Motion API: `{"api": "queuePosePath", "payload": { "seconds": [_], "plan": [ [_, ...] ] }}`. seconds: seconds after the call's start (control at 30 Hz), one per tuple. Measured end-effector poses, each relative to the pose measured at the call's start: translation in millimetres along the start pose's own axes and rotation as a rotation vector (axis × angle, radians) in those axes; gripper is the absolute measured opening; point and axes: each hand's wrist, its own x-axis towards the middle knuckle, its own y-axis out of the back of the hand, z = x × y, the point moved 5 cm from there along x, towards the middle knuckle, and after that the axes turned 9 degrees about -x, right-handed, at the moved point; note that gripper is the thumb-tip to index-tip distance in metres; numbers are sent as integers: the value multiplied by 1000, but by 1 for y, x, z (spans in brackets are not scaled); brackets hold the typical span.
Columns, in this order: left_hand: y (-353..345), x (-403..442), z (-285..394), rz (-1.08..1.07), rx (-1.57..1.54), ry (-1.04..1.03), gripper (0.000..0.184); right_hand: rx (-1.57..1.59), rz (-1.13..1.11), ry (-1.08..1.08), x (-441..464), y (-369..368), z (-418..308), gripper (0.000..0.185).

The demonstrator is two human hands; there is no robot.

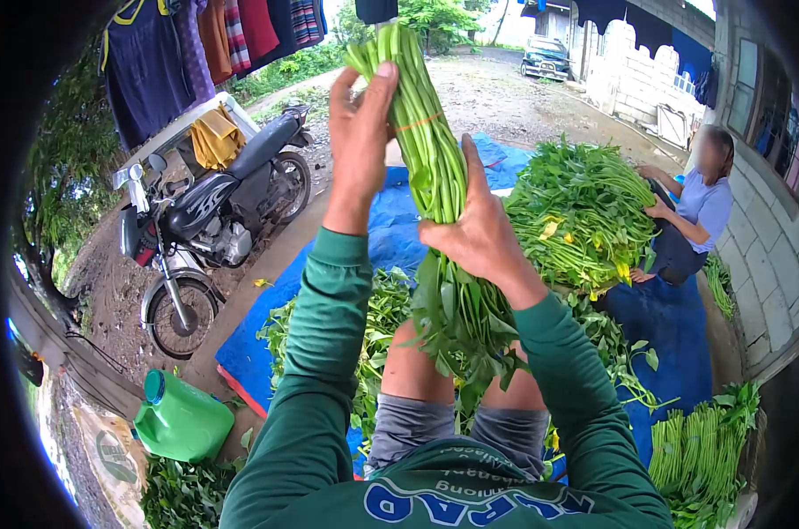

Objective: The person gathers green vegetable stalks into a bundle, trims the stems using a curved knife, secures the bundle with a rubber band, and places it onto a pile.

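Note:
A long bundle of water spinach is held up in front of me, cut stem ends at the top and leaves hanging over my knees. An orange rubber band circles its stems. My left hand grips the upper stems, thumb laid along them. Lower down, my right hand is closed around the stems just above the leaves. Loose greens lie around my legs on the blue tarp.
To the right, a seated person has hands at a big heap of greens. Tied bundles stand at the lower right. A green jug and a parked motorcycle are on the left. Clothes hang above.

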Motion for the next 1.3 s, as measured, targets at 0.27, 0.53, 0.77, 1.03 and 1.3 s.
{"api": "queuePosePath", "payload": {
  "seconds": [0.27,0.53,0.77,1.03,1.3],
  "plan": [
    [16,13,40,-71,253,-30,76,-210,43,86,-11,-1,0,121],
    [39,12,-4,17,-77,165,49,-269,95,-15,-11,-19,-6,114],
    [32,-35,-40,-254,47,338,42,-108,-44,200,-2,-4,1,147],
    [3,-37,-36,-334,-139,355,63,416,-87,218,20,-9,-1,136],
    [-32,-33,-22,-285,204,194,33,36,8,200,7,-2,9,117]
  ]
}}
